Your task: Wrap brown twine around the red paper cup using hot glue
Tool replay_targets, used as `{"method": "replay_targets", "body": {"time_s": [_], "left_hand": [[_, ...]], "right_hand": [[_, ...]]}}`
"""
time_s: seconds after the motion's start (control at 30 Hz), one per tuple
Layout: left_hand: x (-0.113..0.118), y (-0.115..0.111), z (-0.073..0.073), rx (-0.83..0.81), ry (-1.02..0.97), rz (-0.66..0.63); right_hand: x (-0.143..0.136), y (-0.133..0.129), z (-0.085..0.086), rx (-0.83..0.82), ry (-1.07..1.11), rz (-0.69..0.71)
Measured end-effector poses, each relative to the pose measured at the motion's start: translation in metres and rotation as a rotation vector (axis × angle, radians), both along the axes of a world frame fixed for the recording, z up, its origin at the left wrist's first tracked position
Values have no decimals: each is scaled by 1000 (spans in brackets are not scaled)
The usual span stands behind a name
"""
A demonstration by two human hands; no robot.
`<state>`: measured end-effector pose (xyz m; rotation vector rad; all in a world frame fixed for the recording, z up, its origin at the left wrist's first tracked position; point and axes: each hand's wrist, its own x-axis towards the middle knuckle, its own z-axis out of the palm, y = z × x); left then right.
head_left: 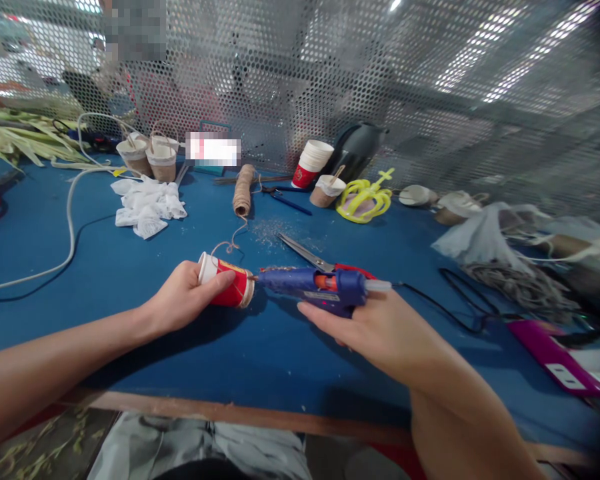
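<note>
While the left hand [183, 293] closes around the red-and-white cup [237, 292], thumb laid across it and its right end jutting free, the right hand [373, 327] grips the glue gun [305, 285], nozzle pointing left at that end.

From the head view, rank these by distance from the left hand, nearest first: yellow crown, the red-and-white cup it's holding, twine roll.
From the left hand:
1. Red-and-white cup: in its grasp.
2. Twine roll: lying beyond the cup, slightly right of the hand.
3. Yellow crown: well to the right and forward.
</note>
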<state>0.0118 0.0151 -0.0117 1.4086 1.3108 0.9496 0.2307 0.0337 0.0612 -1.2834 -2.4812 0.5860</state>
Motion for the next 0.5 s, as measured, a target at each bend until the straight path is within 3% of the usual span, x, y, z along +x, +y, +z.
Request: {"method": "replay_targets", "body": {"time_s": [0.5], "left_hand": [[1,0,3,-21,-20,0]], "right_hand": [[6,-2,-8,22,1,-6]]}}
